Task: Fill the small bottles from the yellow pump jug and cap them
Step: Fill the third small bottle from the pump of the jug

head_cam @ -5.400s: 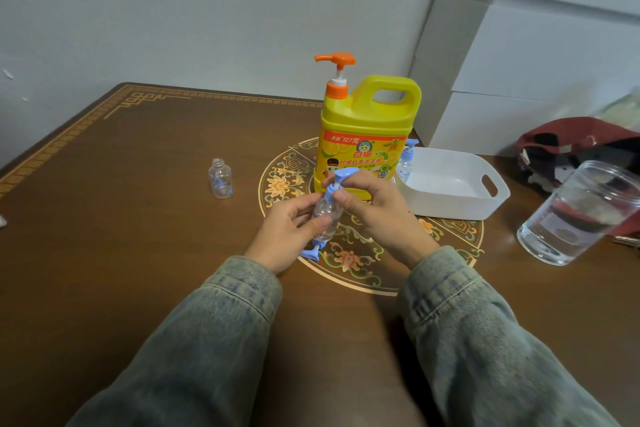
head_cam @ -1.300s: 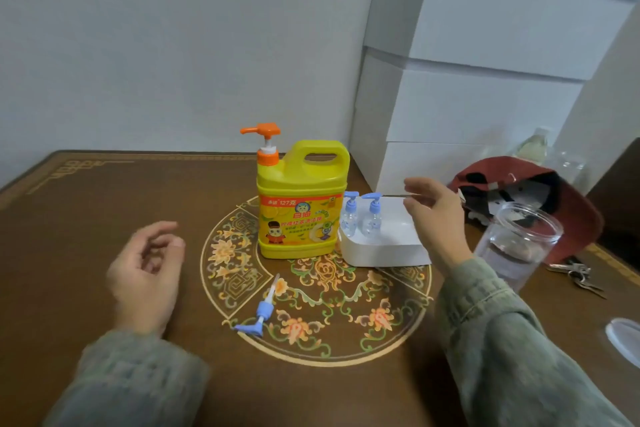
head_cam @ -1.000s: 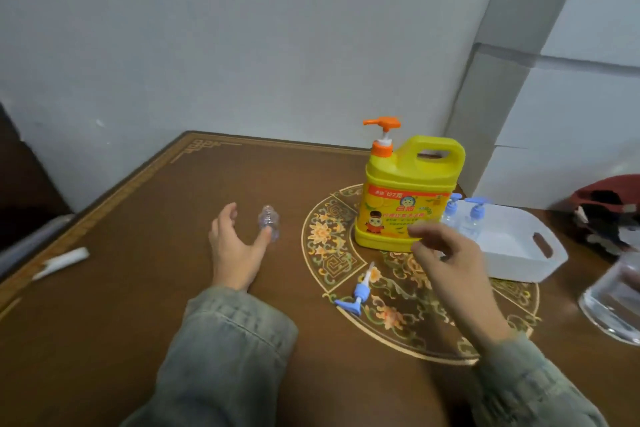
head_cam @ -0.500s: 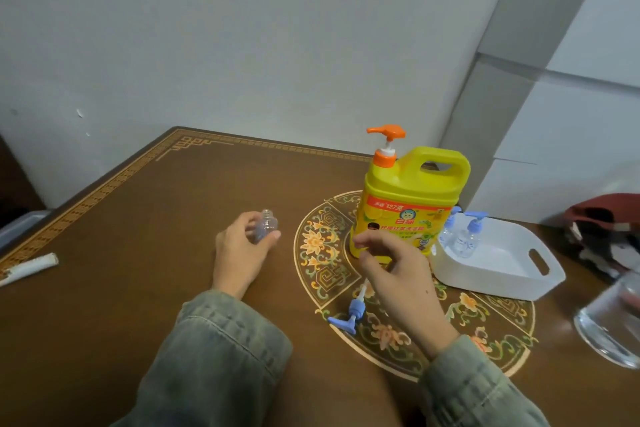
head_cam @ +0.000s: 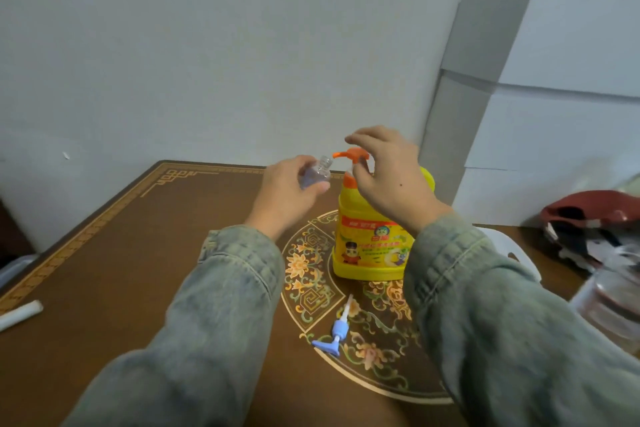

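Left hand [head_cam: 291, 191] raised, gripping small bottle [head_cam: 316, 174], neck tilted up-right toward orange pump [head_cam: 349, 158]. Right hand [head_cam: 388, 173] arched over pump head, fingers loosely curved, holding nothing. Yellow jug [head_cam: 372, 250] upright on bench [head_cam: 138, 253].

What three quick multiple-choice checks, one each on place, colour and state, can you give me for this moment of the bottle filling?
1. Where does the loose blue pump cap lie?
A. On the table in front of the yellow pump jug
B. On the small bottle
C. In the right hand

2. What colour is the jug's pump head?
A. Blue
B. Orange
C. White

3. How is the small bottle right now?
A. Capped, standing on the table
B. Lying on its side
C. Uncapped, held by the left hand with its mouth by the spout

Answers: 1 A, it rests on the table's pattern; 2 B, orange under the right hand; 3 C, its open neck shows.
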Motion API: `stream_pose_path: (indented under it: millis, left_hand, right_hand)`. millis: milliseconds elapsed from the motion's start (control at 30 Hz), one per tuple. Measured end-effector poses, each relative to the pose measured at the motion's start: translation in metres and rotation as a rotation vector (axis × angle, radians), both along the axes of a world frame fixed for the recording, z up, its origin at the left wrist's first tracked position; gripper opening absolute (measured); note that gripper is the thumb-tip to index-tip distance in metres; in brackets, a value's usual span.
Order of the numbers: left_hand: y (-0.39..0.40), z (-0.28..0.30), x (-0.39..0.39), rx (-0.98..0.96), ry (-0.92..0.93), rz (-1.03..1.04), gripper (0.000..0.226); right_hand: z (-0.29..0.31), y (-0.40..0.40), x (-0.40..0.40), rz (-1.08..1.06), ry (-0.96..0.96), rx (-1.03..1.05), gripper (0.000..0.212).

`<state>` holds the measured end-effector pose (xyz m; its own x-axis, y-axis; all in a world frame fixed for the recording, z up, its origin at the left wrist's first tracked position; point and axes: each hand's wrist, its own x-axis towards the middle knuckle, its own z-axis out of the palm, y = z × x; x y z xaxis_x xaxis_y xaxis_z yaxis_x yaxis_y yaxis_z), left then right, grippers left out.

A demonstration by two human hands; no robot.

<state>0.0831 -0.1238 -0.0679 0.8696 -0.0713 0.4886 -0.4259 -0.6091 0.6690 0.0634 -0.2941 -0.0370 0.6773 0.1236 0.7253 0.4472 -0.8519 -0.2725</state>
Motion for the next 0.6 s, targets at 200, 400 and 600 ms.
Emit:
stream_pose_path:
  millis: [200, 400, 600]
  left_hand:
    - [-0.005, 0.016, 0.003, 0.090, -0.023, -0.028, 0.040]
    - [-0.008, 0.022, 0.004, 0.199, -0.069, -0.006, 0.035]
    - [-0.014, 0.015, 0.000, 0.285, -0.114, 0.031, 0.032]
  right_hand:
    - [-0.001, -0.004, 0.001, 0.004, 0.067, -0.098, 0.040]
    - [-0.006, 0.002, 0.005, -0.015, 0.002, -0.028, 0.042]
    - [-0.018, 0.007, 0.005, -0.013, -0.044, -0.043, 0.026]
